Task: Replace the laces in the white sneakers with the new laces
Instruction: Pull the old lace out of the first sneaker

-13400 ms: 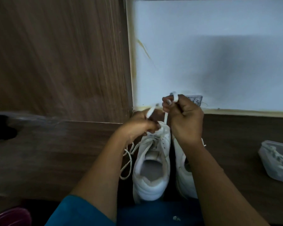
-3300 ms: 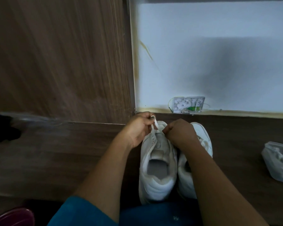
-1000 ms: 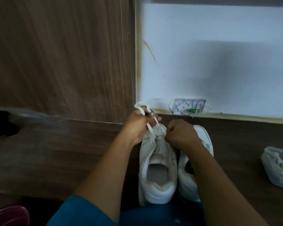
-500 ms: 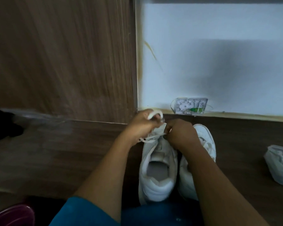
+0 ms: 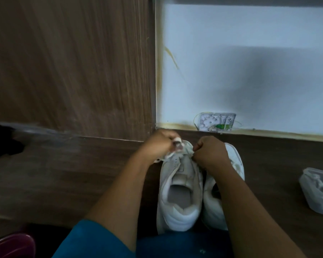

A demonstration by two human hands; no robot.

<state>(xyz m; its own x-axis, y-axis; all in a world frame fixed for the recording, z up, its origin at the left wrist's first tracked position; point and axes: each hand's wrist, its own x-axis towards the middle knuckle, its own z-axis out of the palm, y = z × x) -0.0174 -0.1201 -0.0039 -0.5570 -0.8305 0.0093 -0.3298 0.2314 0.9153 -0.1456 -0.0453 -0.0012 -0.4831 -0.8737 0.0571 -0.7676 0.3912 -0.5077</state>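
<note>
The white sneakers stand side by side on the wooden surface, heels towards the person. Over the left sneaker, near its toe-end eyelets, the left hand pinches a bunched lace. The right hand is curled round the other strand. Both strands should be drawn evenly, flat and untwisted, before the next eyelet. A clear bag lies to the right.

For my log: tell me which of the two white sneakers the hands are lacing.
The left-side sneaker, nearer the wood panel: left hand and right hand grip lace over its front. The other sneaker lies partly hidden under the right forearm.
</note>
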